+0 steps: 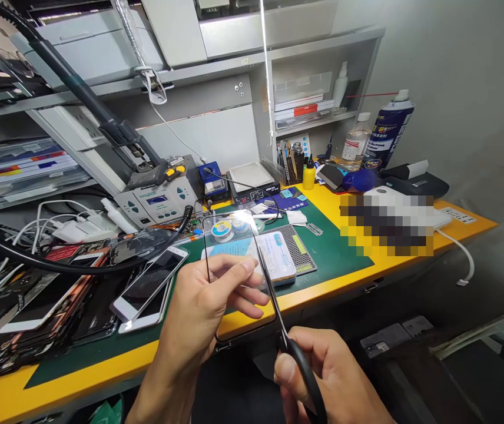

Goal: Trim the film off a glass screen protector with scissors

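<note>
Right hand [325,371] holds metal scissors [282,340] along a clear, black-rimmed sheet [242,244].

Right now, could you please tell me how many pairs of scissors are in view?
1: the black-handled scissors in the right hand, blades by the edge of the black-bordered clear panel in the left hand. Others may be hidden in the clutter.

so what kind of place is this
Most likely a phone repair workshop: several phones lie piled at the left, a box with a display and arrow buttons stands behind them, and a green mat covers part of the bench.
</note>
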`<state>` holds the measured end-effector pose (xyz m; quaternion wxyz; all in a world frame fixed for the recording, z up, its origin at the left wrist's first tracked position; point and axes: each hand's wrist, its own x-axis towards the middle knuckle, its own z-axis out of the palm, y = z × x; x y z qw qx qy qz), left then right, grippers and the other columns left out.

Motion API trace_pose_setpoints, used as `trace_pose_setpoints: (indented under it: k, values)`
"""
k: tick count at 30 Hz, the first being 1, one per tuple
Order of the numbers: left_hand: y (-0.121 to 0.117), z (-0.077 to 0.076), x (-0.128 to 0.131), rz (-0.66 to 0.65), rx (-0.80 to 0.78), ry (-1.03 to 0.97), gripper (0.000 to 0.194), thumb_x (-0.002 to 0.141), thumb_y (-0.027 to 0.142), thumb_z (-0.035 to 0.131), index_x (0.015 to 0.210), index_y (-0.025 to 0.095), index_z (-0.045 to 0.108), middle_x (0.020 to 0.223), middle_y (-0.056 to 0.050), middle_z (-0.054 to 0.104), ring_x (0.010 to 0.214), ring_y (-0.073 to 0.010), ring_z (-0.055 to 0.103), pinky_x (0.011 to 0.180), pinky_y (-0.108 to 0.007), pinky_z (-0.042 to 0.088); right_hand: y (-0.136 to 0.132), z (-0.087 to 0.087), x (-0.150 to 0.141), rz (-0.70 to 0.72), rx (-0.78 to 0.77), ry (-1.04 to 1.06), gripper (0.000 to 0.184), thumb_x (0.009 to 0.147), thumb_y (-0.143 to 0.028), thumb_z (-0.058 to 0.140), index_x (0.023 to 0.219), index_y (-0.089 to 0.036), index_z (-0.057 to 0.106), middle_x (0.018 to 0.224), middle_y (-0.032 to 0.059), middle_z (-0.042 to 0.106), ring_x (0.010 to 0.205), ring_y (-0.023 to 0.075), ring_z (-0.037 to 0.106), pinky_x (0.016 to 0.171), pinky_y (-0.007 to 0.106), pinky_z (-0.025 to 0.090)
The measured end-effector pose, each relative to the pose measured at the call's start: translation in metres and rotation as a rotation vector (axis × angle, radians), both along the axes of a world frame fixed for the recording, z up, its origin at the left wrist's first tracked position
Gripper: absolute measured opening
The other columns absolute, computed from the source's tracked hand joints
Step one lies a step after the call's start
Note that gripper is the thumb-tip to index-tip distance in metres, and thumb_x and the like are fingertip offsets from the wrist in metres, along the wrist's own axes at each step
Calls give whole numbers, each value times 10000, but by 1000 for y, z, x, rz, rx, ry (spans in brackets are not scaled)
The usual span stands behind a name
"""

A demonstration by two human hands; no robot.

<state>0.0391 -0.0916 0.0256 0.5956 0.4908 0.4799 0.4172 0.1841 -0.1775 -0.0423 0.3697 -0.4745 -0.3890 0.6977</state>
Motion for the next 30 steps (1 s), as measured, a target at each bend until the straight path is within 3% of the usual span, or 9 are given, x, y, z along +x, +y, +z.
trace_pose_setpoints:
  k: [21, 30]
  values:
    - [-12, 11, 10, 74, -42, 34, 234, 744, 317, 799, 759, 89, 748, 705, -77, 723, 545, -183, 694, 443, -230, 563, -2, -5, -3, -21, -1, 40, 500, 767, -574, 772, 663, -181, 479, 525, -57, 480, 472, 68, 463, 506, 196, 402]
    - [-14, 11, 8, 27, -53, 5, 252, 752, 349, 803, 768, 101, 764, 715, -69, 728, 572, -206, 711, 454, -261, 578, -4, -1, 0, -11, 44, 33, 761, 585, -916, 640, 671, -174, 495, 545, -26, 515, 487, 77, 474, 498, 207, 358]
